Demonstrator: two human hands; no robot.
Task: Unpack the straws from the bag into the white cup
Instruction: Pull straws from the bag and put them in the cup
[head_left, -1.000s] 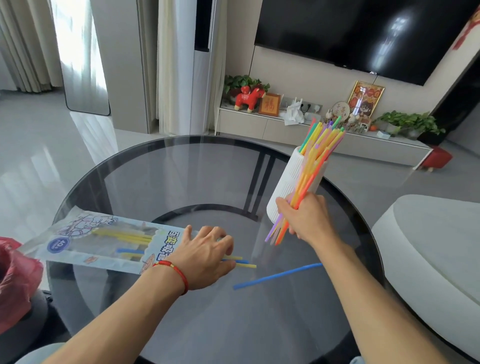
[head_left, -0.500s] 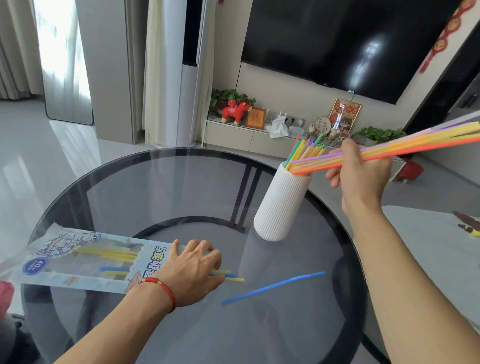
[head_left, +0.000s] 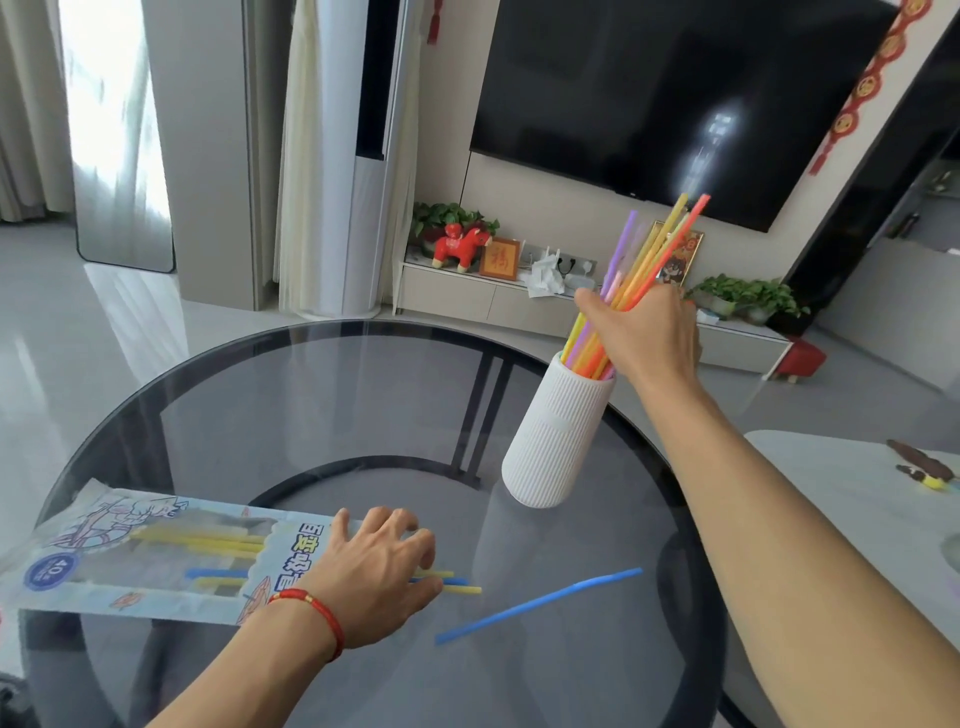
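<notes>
A ribbed white cup (head_left: 556, 436) stands on the round glass table (head_left: 322, 374). My right hand (head_left: 644, 332) is closed around a bundle of coloured straws (head_left: 649, 249), whose lower ends sit inside the cup's mouth. The straw bag (head_left: 145, 556) lies flat at the left with a few yellow and blue straws inside. My left hand (head_left: 374, 566) presses on the bag's open end, fingers spread over straw tips (head_left: 457, 584) that poke out. A single blue straw (head_left: 540, 605) lies loose on the glass.
A pale rounded seat (head_left: 857, 499) sits at the right beside the table, with a small dark object on it. Beyond the table's far edge are a low TV cabinet (head_left: 467, 291) and a grey floor.
My right hand swung the straw bundle from a near-horizontal hold beside the cup to upright, and the lower ends went down into the cup. My left hand stayed on the bag.
</notes>
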